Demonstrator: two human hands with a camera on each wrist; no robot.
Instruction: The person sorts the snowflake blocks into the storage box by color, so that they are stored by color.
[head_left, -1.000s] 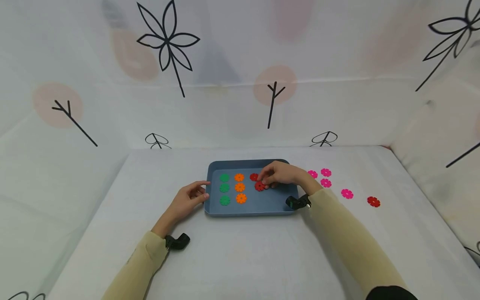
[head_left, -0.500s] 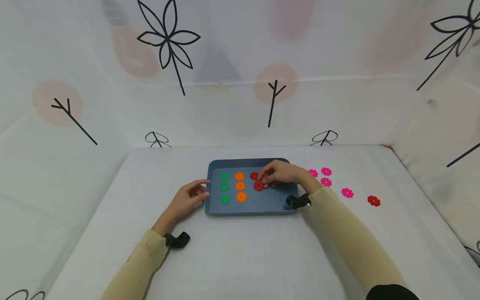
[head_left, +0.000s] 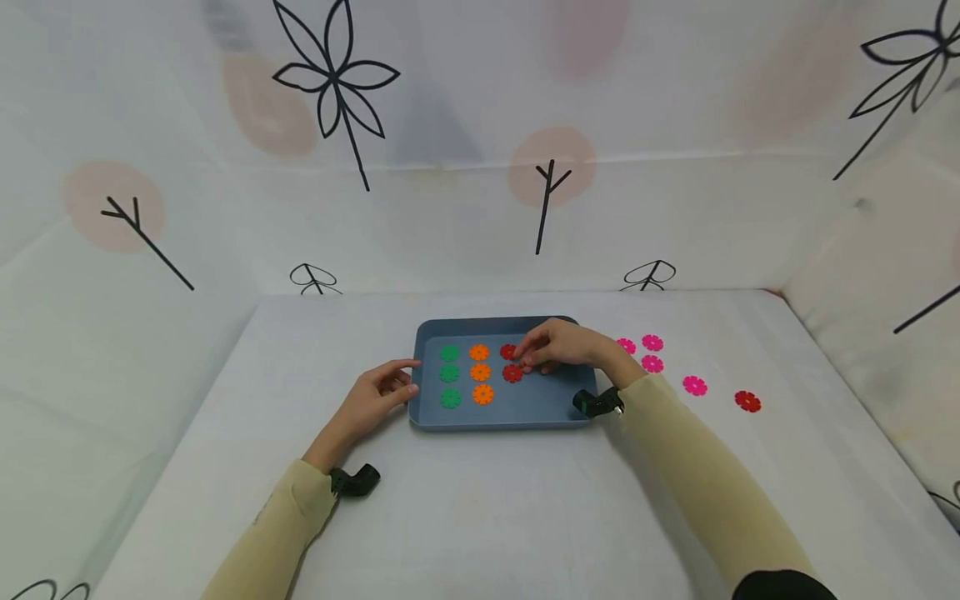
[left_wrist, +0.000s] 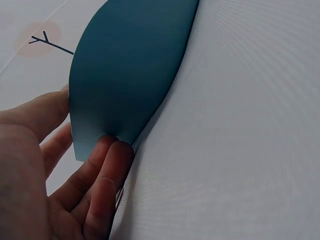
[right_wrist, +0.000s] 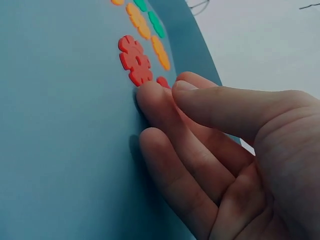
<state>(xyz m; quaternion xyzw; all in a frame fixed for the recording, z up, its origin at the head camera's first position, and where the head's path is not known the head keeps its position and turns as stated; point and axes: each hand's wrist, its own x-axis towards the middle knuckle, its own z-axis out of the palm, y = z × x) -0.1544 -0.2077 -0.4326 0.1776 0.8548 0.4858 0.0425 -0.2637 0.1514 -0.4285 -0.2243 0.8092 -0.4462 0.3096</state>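
Note:
A blue-grey tray (head_left: 525, 417) lies on the white table. My left hand (head_left: 378, 396) grips its left rim: in the left wrist view, the thumb tip goes behind the rim and other fingertips press the outer wall. Over the tray's right half is my right hand (head_left: 558, 346). One of its fingertips meets the edge of a flat red flower-shaped piece (right_wrist: 135, 60), and the thumb stays off it. Another red flower piece (head_left: 507, 352) lies just behind. To the left stand a column of orange flower pieces (head_left: 480, 372) and one of green flower pieces (head_left: 449, 374).
Right of the tray, several pink flower pieces (head_left: 652, 363) lie on the table, one (head_left: 694, 386) apart from the others. Farther right is a single red flower piece (head_left: 747, 402). A patterned white cloth (head_left: 465, 225) hangs behind the table.
The nearer red flower piece in the tray has slid slightly left, under the orange column's level, with my right fingertips following it. My left hand stays at the tray's rim.

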